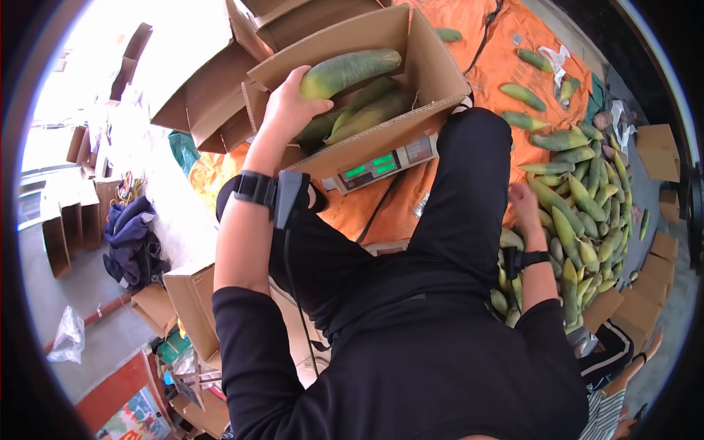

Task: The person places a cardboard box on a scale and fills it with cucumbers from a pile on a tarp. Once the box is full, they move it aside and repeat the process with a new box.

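My left hand [290, 108] is closed round the thick end of a large green radish [352, 72]. It holds this radish over an open cardboard box [381, 138], with more green radishes [378, 114] lying inside. Under the box is a digital scale [381, 166] with lit green displays. My right hand [523, 207] is beside the big heap of green radishes [587, 198], past my knee. Its fingers look loosely apart and a little blurred, with nothing visible in them.
An orange sheet [480, 59] covers the ground, with loose radishes on it. More cardboard boxes [209, 92] stand at the upper left. A black cable [381, 207] runs between my legs. Another person's arm [634, 367] shows at the lower right.
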### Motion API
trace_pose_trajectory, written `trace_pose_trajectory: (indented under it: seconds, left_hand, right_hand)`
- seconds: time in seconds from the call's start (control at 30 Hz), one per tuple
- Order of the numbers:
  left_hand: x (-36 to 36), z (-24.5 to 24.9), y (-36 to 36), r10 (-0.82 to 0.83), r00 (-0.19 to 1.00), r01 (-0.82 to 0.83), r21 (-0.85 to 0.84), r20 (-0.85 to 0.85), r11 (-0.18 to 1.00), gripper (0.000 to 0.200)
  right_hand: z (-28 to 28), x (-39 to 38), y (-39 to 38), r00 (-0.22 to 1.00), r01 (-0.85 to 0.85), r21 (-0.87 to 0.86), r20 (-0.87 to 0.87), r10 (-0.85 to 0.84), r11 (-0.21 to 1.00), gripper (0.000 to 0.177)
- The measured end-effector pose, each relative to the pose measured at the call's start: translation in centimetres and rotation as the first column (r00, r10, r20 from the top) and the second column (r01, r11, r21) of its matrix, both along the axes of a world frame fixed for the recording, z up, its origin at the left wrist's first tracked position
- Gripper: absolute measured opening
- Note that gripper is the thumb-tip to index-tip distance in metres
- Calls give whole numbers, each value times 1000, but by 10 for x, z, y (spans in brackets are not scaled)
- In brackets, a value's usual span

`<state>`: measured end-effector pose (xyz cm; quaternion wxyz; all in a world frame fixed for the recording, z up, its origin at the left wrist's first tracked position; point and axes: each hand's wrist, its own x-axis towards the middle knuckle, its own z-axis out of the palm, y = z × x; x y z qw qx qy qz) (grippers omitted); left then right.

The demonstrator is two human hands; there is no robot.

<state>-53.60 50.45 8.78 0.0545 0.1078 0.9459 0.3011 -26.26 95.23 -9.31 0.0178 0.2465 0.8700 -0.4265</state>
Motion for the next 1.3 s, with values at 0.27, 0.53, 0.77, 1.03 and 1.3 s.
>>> trace_pose_trajectory:
  seconds: [0.27, 0.53, 0.77, 1.03, 1.3]
  left_hand:
    - [-19, -20, -6, -73, 997, 71, 54, 29, 996, 47]
    - [59, 13, 20, -137, 991, 129, 276, 11, 953, 31]
    - [94, 13, 27, -81, 982, 120, 234, -172, 965, 22]
    - [94, 10, 30, -109, 889, 234, 238, -444, 943, 17]
    - [103, 10, 39, -101, 852, 301, 322, -514, 898, 17]
  right_hand:
    - [-124, 127, -20, 894, -170, -73, 409, 185, 983, 32]
    - [-105, 130, -42, 778, -151, -27, 613, 136, 988, 42]
    - [-100, 131, -46, 738, -98, 12, 672, 65, 995, 52]
    - [-77, 126, -42, 769, 153, 74, 618, -165, 985, 63]
    - [-3, 83, -10, 949, 282, -63, 162, -269, 957, 64]
